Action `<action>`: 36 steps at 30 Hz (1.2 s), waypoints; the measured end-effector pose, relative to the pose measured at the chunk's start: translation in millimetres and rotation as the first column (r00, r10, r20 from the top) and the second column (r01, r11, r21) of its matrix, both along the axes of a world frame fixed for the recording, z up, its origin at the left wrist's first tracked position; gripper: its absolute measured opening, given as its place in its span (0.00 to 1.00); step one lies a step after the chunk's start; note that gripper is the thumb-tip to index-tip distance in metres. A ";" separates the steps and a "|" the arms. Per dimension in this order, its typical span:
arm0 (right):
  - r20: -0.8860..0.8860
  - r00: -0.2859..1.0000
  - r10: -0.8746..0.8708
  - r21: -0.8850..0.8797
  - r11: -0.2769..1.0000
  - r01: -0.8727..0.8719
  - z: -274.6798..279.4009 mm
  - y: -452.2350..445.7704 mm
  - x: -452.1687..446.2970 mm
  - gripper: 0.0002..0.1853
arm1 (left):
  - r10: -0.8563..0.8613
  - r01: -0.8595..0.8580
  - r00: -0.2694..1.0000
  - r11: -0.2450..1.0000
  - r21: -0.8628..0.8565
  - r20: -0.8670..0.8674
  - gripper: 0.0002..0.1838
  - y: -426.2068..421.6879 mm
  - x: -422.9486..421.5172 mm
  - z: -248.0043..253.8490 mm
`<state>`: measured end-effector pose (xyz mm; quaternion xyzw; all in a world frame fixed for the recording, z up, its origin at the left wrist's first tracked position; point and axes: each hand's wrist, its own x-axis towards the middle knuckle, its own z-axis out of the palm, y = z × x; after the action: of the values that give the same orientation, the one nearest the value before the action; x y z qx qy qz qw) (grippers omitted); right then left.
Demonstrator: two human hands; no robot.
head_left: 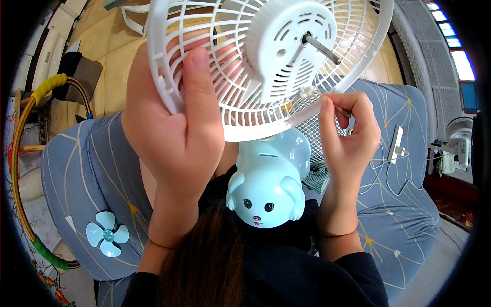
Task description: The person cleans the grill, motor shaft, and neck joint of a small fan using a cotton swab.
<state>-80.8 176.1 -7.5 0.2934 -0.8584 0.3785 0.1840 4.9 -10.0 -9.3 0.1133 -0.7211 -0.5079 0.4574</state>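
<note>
My left hand (174, 123) grips the left rim of a white fan grille (255, 133), thumb on the near side and fingers behind the bars. In the middle of the grille sits a white motor housing (271, 51) with a bare metal shaft (322, 48) sticking out. My right hand (353, 128) pinches a small thin piece with a white fluffy tip, apparently a cotton swab (308, 92), at the grille's lower right by the housing. Below the grille, a light-blue dog-shaped base (266, 202) with a slot on top rests against my lap.
A light-blue fan blade (107, 235) lies on the grey patterned sofa (399, 204) at my left. On the right are a white power strip (395, 144) and its cord. A striped hoop (18, 169) stands at far left; another white fan (459, 135) is at far right.
</note>
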 end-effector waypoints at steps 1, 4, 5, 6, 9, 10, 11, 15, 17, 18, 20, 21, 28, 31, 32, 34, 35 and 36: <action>-0.013 1.000 0.002 0.003 1.000 -0.002 -0.1 -0.1 0.4 0.07 | 0.003 -0.003 1.000 1.000 0.001 0.008 0.12 0.2 0.4 0.1; -0.047 0.999 0.014 0.024 1.000 -0.012 0.3 -1.6 5.7 0.08 | 0.001 -0.001 1.000 1.000 -0.001 0.004 0.12 0.2 -0.3 0.6; -0.054 0.998 0.021 0.038 0.999 -0.019 1.3 -3.0 9.0 0.08 | -0.002 0.002 1.000 1.000 -0.003 -0.001 0.13 0.3 -0.7 0.7; -0.062 0.998 0.028 0.052 0.998 -0.025 2.2 -4.6 11.8 0.09 | -0.011 0.011 1.000 1.000 0.005 -0.008 0.13 0.1 -0.6 0.6; -0.045 0.996 0.082 0.063 0.995 -0.079 3.5 -7.3 16.9 0.10 | -0.028 0.029 0.999 1.000 0.013 -0.022 0.14 0.5 -0.4 0.4; -0.034 0.995 0.096 0.067 0.993 -0.093 3.9 -8.0 19.1 0.10 | -0.027 0.027 0.999 1.000 0.005 -0.023 0.14 1.2 -0.5 0.7; 0.002 0.992 0.128 0.070 0.989 -0.127 6.3 -9.8 23.0 0.09 | -0.024 0.024 0.999 1.000 0.001 -0.022 0.14 1.3 -0.5 0.7; 0.084 0.991 0.101 -0.022 0.995 -0.100 4.1 -6.3 20.0 0.08 | -0.018 0.018 1.000 1.000 0.004 -0.017 0.14 0.5 -0.2 0.0; 0.095 0.992 0.085 -0.038 0.996 -0.082 2.0 -3.8 14.7 0.07 | -0.032 0.032 0.999 0.999 0.021 -0.020 0.13 0.3 0.3 -0.1; 0.101 0.992 0.077 -0.046 0.996 -0.073 1.9 -2.6 13.0 0.07 | -0.029 0.029 0.999 0.999 0.016 -0.014 0.13 0.4 0.4 0.5; 0.133 0.990 0.039 -0.055 0.998 -0.032 3.4 -0.1 11.0 0.06 | -0.023 0.023 1.000 1.000 0.007 -0.002 0.13 0.5 0.4 1.9; 0.122 0.992 0.025 -0.042 0.999 -0.020 3.8 1.7 8.7 0.06 | -0.018 0.018 1.000 1.000 0.006 -0.005 0.13 1.0 0.2 1.8; 0.183 0.982 0.044 -0.121 0.992 -0.022 10.0 7.0 9.6 0.05 | -0.025 0.026 0.999 0.999 0.038 -0.024 0.13 0.6 -1.7 -3.2; 0.228 0.972 0.060 -0.198 0.980 -0.014 14.1 12.0 11.5 0.05 | -0.014 0.016 1.000 0.995 0.103 -0.025 0.10 1.4 -4.1 -2.7; 0.243 0.968 0.062 -0.225 0.974 -0.006 14.9 13.1 12.0 0.05 | -0.009 0.012 1.000 0.992 0.126 -0.029 0.09 1.6 -4.9 -2.3; 0.227 0.972 0.065 -0.242 0.970 -0.008 16.4 13.3 12.9 0.05 | -0.003 0.009 0.999 0.985 0.173 -0.033 0.09 1.2 -6.2 -1.5; 0.230 0.971 0.063 -0.245 0.969 -0.005 17.9 13.0 13.9 0.05 | 0.001 0.005 1.000 0.984 0.179 -0.031 0.08 0.4 -6.3 -1.7; 0.234 0.970 0.062 -0.250 0.968 -0.001 18.7 12.9 14.3 0.05 | 0.004 0.001 1.000 0.983 0.184 -0.030 0.08 -0.4 -6.4 -1.8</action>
<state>-66.5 189.0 11.2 0.2341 -0.8155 0.5181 0.1082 -1.5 -10.3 -11.1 0.1478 -0.6641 -0.5735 0.4562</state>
